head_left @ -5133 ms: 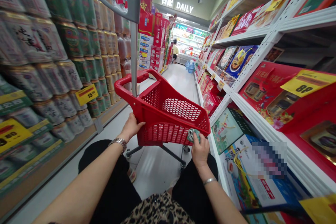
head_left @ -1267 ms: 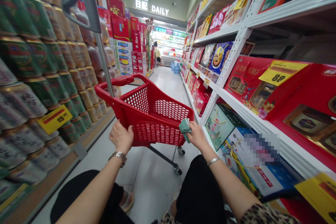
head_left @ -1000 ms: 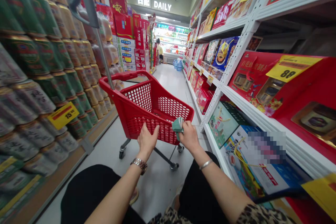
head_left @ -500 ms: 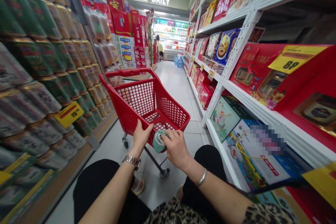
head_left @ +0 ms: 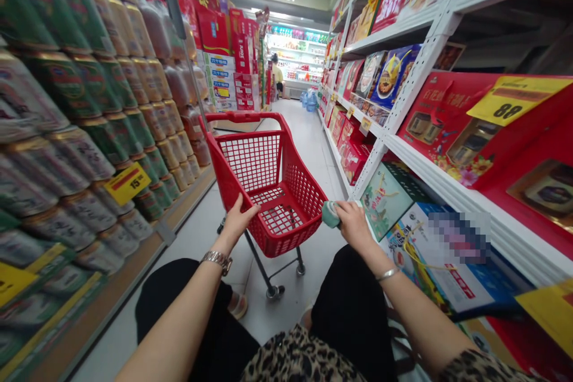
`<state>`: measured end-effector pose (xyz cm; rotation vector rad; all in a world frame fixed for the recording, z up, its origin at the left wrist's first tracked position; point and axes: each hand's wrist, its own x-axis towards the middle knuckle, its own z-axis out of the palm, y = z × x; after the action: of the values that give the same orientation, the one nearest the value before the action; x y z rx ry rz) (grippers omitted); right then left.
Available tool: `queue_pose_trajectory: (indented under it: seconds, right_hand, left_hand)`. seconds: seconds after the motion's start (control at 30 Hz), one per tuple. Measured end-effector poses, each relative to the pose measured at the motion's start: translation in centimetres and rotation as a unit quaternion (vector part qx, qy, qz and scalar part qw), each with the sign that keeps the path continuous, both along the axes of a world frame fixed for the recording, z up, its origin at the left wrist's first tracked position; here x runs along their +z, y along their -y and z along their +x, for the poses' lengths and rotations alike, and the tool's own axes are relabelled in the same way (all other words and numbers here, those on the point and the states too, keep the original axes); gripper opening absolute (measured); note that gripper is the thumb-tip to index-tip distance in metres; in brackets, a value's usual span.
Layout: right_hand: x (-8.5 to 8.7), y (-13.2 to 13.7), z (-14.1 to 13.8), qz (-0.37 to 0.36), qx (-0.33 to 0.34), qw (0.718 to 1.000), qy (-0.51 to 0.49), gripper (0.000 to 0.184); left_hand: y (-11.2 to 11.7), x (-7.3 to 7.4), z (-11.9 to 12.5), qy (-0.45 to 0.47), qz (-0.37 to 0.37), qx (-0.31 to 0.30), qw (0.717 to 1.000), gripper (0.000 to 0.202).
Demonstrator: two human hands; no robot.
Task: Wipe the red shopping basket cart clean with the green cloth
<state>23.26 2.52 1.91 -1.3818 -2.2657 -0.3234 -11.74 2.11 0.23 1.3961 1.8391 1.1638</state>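
Clearly, a Red Cart (head_left: pixel 307 188) Fills the Middle of the Frame

White shelving (head_left: pixel 474 203) lined with gift boxes runs down the right side of the frame, facing tall stacks of cans (head_left: pixel 94 80) along the left. Between them stands the cart, at the centre, its perforated basket open upward and its wheels on the pale floor (head_left: pixel 298 116).

Left of centre, the left hand (head_left: pixel 233 227) is at the near left rim of the basket, with thumb and index finger spread apart; whether the fingers clamp the rim, I cannot tell. Right of centre, the right hand (head_left: pixel 356 227) has its fingers closed around a bunched green cloth (head_left: pixel 331 213). That cloth sits at the basket's right-hand near corner, though whether it touches the rim is hard to tell.

A metal watch (head_left: pixel 218 261) circles the left wrist, and a thin silver bracelet (head_left: pixel 387 274) circles the right.
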Motion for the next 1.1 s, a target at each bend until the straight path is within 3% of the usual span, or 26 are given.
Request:
queue_pose_trajectory:
  seconds: [0.13, 0.27, 0.47, 0.6, 0.7, 0.8, 0.97, 1.1]
  right_hand:
    - [-0.6, 0.1, 1.1, -0.001, 0.017, 0.999, -0.031, 0.057]
    - [-1.9, 1.7, -0.4, 0.039, 0.1, 0.99, -0.091, 0.053]
    - [-3.4, 5.4, -6.7, 0.173, 0.213, 0.957, -0.089, 0.04]
    - [-3.8, 6.9, -12.1, 0.223, 0.238, 0.945, -0.021, 0.029]
    - [-4.6, 6.8, -14.4, 0.249, 0.281, 0.927, 0.023, 0.024]
    - [-5.9, 6.6, -14.4, 0.237, 0.294, 0.924, 0.065, 0.025]
    - [-8.2, 7.2, -11.9, 0.22, 0.352, 0.903, 0.109, 0.024]
    - [-9.0, 8.5, -10.3, 0.224, 0.367, 0.896, 0.112, 0.02]
  left_hand:
    - [0.1, 1.0, 0.9, 0.085, 0.003, -0.03, 0.996, 0.074]
    - [-0.5, 1.3, 1.6, 0.135, 0.006, -0.049, 0.99, 0.074]
    - [-2.0, 1.1, 2.0, 0.214, 0.023, -0.081, 0.973, 0.074]
    - [-2.6, 1.4, 1.9, 0.198, 0.022, -0.085, 0.976, 0.068]
    - [-2.9, 1.9, 1.6, 0.186, 0.015, -0.093, 0.978, 0.065]
    - [-3.1, 2.3, 1.2, 0.177, 0.01, -0.105, 0.979, 0.062]
    - [-3.2, 2.4, 1.1, 0.17, -0.007, -0.109, 0.979, 0.061]
    - [-3.2, 2.4, 1.6, 0.165, -0.015, -0.12, 0.979, 0.06]
